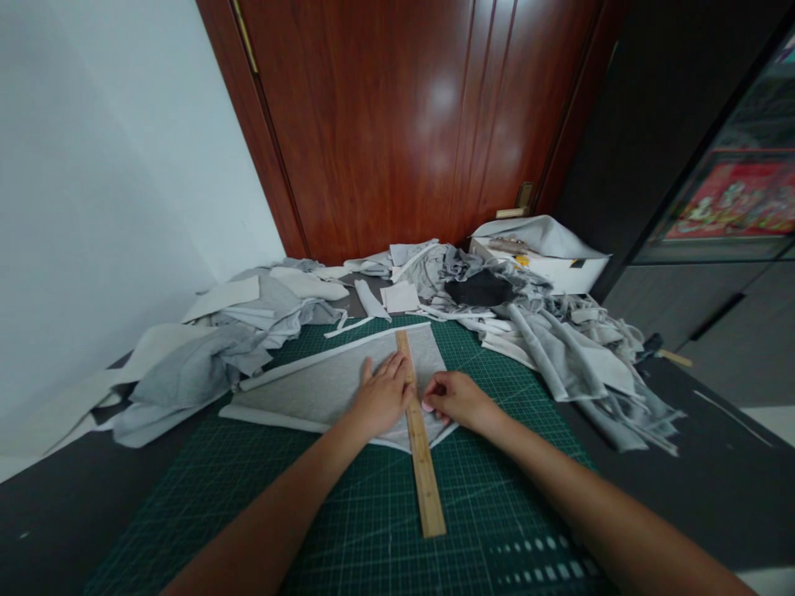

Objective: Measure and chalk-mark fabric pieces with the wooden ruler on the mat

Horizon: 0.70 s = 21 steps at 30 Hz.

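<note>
Grey fabric (316, 377) mid-frame is seemingly being marked, a steady ruler (424, 472) being required: left hand (385, 391) splayed, right hand (458, 399) pinching pink piece (427, 406).

Reddish-brown door (373, 124) beside pale wall (124, 165)

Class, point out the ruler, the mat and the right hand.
Ruler (421, 439): head view, near the middle of its face.
Mat (366, 507): head view, bare part beside the ruler.
Right hand (460, 397): head view, back of the hand.
</note>
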{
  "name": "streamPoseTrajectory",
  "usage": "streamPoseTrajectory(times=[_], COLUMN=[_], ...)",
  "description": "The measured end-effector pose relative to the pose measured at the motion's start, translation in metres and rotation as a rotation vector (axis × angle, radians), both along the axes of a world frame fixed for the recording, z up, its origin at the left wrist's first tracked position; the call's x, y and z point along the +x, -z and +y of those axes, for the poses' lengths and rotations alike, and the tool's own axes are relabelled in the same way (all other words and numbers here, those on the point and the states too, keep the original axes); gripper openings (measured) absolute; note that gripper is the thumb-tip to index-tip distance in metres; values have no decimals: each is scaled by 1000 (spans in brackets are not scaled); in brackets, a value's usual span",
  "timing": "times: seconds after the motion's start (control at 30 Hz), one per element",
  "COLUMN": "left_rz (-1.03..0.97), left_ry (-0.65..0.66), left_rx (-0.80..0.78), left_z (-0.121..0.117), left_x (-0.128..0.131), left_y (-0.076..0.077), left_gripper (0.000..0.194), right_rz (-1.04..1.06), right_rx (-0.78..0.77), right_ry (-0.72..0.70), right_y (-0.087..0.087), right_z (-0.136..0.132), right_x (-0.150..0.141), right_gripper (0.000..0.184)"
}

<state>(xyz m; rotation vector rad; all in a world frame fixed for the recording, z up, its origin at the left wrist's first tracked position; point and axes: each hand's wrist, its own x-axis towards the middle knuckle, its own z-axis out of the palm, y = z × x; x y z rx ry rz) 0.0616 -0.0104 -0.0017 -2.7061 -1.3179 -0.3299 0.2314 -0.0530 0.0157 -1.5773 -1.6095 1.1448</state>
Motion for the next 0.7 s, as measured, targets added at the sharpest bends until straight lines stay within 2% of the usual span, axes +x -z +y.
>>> streamPoseTrajectory(times=[0.1, 0.33, 0.7], left_rz=[-6, 12, 25], left_ry=[9, 18, 11], left_rx=[18, 39, 10], left_z=[0, 1, 0], left_x=[0, -1, 0], left_y=[3, 6, 2], left_gripper=[46, 46, 47], right_rz=[-32, -270, -66], right_rx=[23, 107, -62], right_ry=[11, -27, -85], right_y=[-2, -7, -4], right_z=[-3, -12, -16], right_x=[-2, -3, -2], right_gripper=[11, 9, 12])
